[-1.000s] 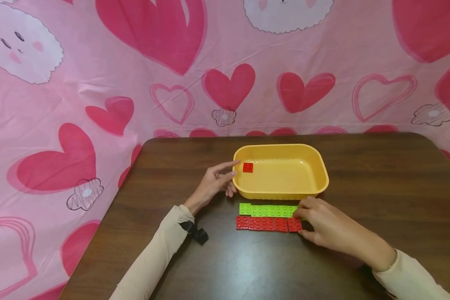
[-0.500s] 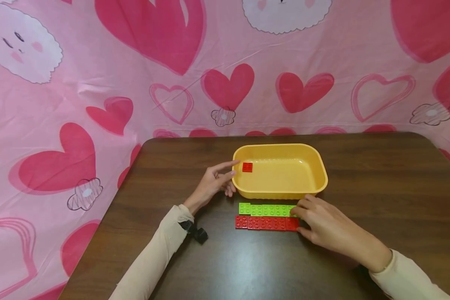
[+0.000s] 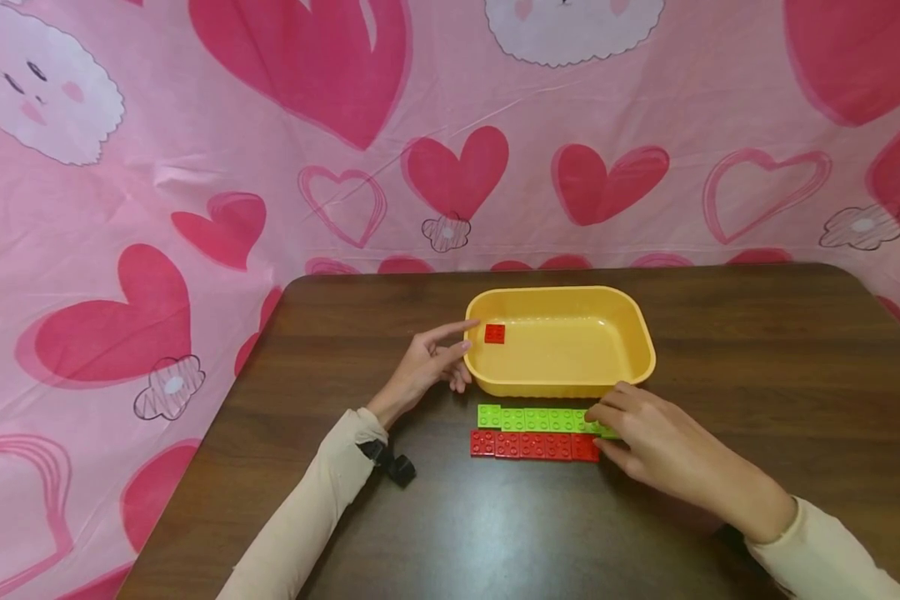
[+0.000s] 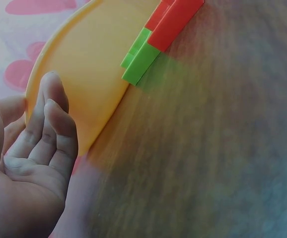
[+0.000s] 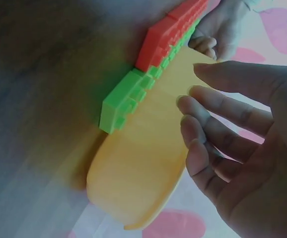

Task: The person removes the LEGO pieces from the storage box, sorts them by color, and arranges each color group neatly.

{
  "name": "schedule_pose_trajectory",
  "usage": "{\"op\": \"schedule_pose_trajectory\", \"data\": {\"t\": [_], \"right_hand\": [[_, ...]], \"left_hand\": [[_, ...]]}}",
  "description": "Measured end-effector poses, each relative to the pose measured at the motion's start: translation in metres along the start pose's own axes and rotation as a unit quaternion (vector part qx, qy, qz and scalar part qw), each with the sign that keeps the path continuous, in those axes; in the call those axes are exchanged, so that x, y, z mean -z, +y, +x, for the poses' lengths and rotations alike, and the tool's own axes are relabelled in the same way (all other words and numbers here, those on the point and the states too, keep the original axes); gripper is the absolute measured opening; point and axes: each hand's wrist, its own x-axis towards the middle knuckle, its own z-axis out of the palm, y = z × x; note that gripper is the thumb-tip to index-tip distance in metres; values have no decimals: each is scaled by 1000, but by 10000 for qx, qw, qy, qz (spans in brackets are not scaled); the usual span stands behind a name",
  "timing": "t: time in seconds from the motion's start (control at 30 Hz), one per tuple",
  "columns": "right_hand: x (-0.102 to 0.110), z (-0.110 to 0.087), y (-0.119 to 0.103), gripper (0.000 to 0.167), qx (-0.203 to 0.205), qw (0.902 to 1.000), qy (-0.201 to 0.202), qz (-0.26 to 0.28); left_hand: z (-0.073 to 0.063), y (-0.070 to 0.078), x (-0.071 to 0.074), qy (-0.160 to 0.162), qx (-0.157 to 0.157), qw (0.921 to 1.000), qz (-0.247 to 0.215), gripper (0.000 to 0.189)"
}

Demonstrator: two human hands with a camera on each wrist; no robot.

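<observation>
My left hand (image 3: 423,367) rests at the left rim of a yellow tray (image 3: 570,354), index finger and thumb touching its edge. Inside the tray, near that end, lies one red building brick (image 3: 494,334). In front of it run a row of green building bricks (image 3: 536,419) and, nearer, a row of red building bricks (image 3: 534,445). My right hand (image 3: 663,437) hovers at the rows' right end and hides part of the green row. In the right wrist view its loosely bent fingers (image 5: 223,134) appear apart from the green end brick (image 5: 121,101).
The brown wooden table (image 3: 360,325) carries the tray and both rows. A pink cloth (image 3: 525,100) with hearts hangs behind and to the left. A black strap (image 3: 390,465) shows at my left wrist.
The right-end red brick has slid left against its row. My right hand has shifted slightly up off the red row toward the green row's end. The left hand stays in place.
</observation>
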Motion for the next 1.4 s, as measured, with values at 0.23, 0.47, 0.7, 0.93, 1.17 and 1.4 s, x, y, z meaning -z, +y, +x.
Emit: {"op": "schedule_pose_trajectory", "data": {"t": [0.23, 0.47, 0.7, 0.93, 1.17, 1.4], "right_hand": [[9, 4, 5, 36, -121, 9991, 383, 165], [14, 6, 6, 35, -313, 9981, 488, 212], [16, 12, 12, 32, -116, 9980, 566, 275], [21, 24, 18, 31, -177, 9977, 524, 382], [22, 38, 30, 31, -569, 9966, 265, 541], [24, 51, 39, 29, -617, 9967, 71, 523]], "left_hand": [[0, 1, 0, 9, 0, 10000, 25, 46], [0, -1, 0, 9, 25, 10000, -31, 45], [0, -1, 0, 10, 42, 9999, -109, 46], [0, -1, -1, 37, 30, 9999, -115, 46], [0, -1, -1, 82, -7, 9999, -63, 47], [0, 0, -1, 53, 18, 10000, -36, 47]]}}
